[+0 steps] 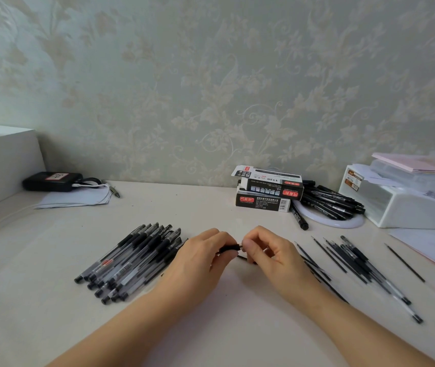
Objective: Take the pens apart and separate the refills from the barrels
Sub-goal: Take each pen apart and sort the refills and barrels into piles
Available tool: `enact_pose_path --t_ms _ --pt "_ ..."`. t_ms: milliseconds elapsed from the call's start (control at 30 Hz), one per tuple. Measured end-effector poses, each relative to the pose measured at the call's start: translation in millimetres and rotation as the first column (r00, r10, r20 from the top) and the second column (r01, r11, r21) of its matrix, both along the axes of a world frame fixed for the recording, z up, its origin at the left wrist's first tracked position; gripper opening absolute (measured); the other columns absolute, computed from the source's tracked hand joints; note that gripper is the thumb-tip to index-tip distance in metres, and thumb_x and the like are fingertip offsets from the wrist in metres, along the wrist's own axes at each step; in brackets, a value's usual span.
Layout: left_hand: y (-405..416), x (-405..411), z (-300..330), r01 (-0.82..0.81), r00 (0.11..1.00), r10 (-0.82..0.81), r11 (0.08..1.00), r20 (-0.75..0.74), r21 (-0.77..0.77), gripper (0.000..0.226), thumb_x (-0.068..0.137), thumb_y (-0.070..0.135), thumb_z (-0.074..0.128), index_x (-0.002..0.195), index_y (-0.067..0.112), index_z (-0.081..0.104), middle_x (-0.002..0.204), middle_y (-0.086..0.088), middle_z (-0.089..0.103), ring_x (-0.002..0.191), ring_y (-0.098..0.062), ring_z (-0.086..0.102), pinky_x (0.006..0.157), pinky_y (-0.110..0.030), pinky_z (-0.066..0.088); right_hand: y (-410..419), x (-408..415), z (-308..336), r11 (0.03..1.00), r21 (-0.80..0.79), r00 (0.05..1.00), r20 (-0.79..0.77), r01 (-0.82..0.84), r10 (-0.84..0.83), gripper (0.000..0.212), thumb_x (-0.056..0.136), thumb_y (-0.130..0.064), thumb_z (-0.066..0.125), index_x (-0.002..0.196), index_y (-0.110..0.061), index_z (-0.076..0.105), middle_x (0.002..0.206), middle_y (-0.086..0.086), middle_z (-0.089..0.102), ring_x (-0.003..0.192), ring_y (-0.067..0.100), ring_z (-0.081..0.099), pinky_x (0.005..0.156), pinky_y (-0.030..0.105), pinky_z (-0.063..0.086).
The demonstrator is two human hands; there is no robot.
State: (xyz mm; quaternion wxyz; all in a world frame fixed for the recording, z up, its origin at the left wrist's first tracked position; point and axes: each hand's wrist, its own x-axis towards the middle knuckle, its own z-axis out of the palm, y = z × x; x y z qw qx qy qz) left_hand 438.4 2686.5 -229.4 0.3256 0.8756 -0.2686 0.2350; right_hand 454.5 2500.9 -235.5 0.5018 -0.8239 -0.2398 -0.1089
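both forearms came in low over the bench. left hand gripped the pen, long axis left-right between the hands; right hand fingers pinched its tip end. whole pens lay left, refills right.

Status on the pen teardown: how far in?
Done: loose refills and a few barrels lie at right. In hand: left hand and right hand both pinch one pen. Left: a pile of assembled pens at left, so much remains.
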Motion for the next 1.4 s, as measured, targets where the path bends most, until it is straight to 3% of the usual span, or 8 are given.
enact_pose_path --t_ms 200,367,500,633,767,867,1000,1400 --pt "2 0 2 -0.022 0.999 0.022 1.0 0.027 -0.009 0.004 0.09 0.022 0.065 0.089 0.025 0.062 0.082 0.013 0.054 0.069 -0.01 0.054 0.063 -0.037 0.048 -1 1 0 0.999 -0.039 1.0 -0.011 -0.01 0.009 0.021 0.098 -0.032 0.056 0.077 -0.027 0.059 0.065 -0.01 0.056 0.058 0.004 0.041 0.058 0.018 0.035" --pt "1 1 -2 -0.096 0.995 0.096 0.995 0.012 -0.025 0.003 0.092 0.027 0.06 0.091 0.028 0.058 0.082 0.014 0.053 0.068 -0.007 0.053 0.065 -0.035 0.049 3 1 -2 0.99 -0.02 0.989 0.056 0.14 -0.139 0.024 0.094 -0.049 0.049 0.088 -0.03 0.061 0.08 -0.01 0.064 0.066 0.005 0.052 0.06 0.014 0.036" --pt "6 4 -5 -0.184 0.983 0.183 0.982 -0.025 -0.045 0.005 0.095 0.03 0.055 0.093 0.027 0.06 0.083 0.014 0.053 0.069 -0.006 0.054 0.068 -0.034 0.049 1 5 -7 0.912 -0.249 0.943 0.15 0.326 -0.296 0.018 0.088 -0.046 0.063 0.097 -0.03 0.062 0.092 -0.015 0.057 0.086 0.002 0.049 0.077 0.02 0.04" --pt "8 6 -5 -0.224 0.974 0.223 0.974 -0.048 -0.029 0.007 0.095 0.029 0.053 0.094 0.027 0.06 0.084 0.013 0.053 0.071 -0.006 0.054 0.07 -0.033 0.048 2 4 -10 0.852 -0.426 0.953 0.136 0.304 -0.272 0.017 0.085 -0.047 0.065 0.092 -0.031 0.064 0.097 -0.015 0.051 0.095 0.004 0.049 0.086 0.024 0.04" --pt "8 7 -7 -0.224 0.972 0.224 0.975 -0.072 0.019 0.006 0.095 0.031 0.053 0.096 0.03 0.059 0.087 0.015 0.052 0.074 -0.004 0.053 0.07 -0.032 0.049 2 4 -7 0.918 -0.299 0.965 0.12 0.259 -0.234 0.004 0.091 -0.026 0.063 0.09 -0.024 0.061 0.09 -0.014 0.059 0.082 0.001 0.052 0.074 0.017 0.039" --pt "9 7 -7 -0.221 0.971 0.224 0.974 -0.087 0.046 0.006 0.095 0.032 0.053 0.097 0.032 0.058 0.088 0.015 0.052 0.075 -0.003 0.053 0.071 -0.032 0.049 1 3 -4 0.964 -0.146 0.975 0.045 0.221 -0.217 0.009 0.09 -0.019 0.066 0.09 -0.026 0.06 0.085 -0.011 0.063 0.064 0.0 0.051 0.063 0.01 0.039" --pt "9 7 -6 -0.197 0.975 0.201 0.979 -0.091 0.051 0.006 0.095 0.031 0.054 0.097 0.032 0.059 0.089 0.014 0.053 0.074 -0.003 0.054 0.072 -0.032 0.049 -1 3 -3 0.984 -0.042 0.984 -0.004 0.175 -0.176 0.016 0.088 -0.016 0.068 0.089 -0.031 0.063 0.089 -0.011 0.066 0.067 0.002 0.053 0.062 0.011 0.041" --pt "2 5 -7 -0.09 0.992 0.09 0.996 -0.092 0.01 0.006 0.091 0.025 0.061 0.094 0.027 0.065 0.085 0.011 0.056 0.074 -0.006 0.053 0.067 -0.028 0.046 -2 6 -5 1.0 -0.023 0.997 -0.074 0.016 -0.017 0.015 0.086 -0.021 0.073 0.09 -0.035 0.069 0.087 -0.013 0.07 0.067 0.001 0.056 0.062 0.015 0.042"
